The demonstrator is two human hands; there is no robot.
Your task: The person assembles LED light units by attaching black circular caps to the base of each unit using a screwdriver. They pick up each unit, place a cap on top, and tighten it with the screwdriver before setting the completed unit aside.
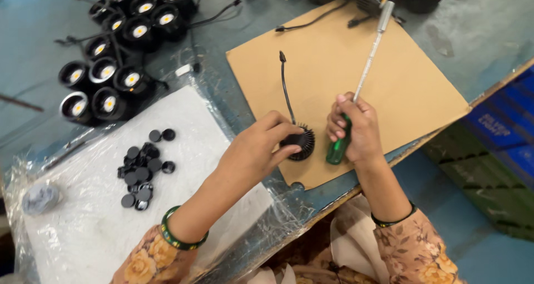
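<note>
My left hand (257, 148) grips a small black finned lamp housing (300, 143) that rests on a brown cardboard sheet (411, 89). A black wire (285, 86) rises from the housing toward the far side. My right hand (355, 126), just right of the housing, is closed around the green handle of a screwdriver (339, 145). The screwdriver's long metal shaft (371, 55) points up and away from me. The two hands are close together but do not touch.
A pile of small black round caps (142, 167) lies on a white sheet wrapped in clear plastic (83, 217) at the left. Several black round lamps with yellow centres (119, 45) cluster at the far left. A blue crate (503, 128) stands off the table's right edge.
</note>
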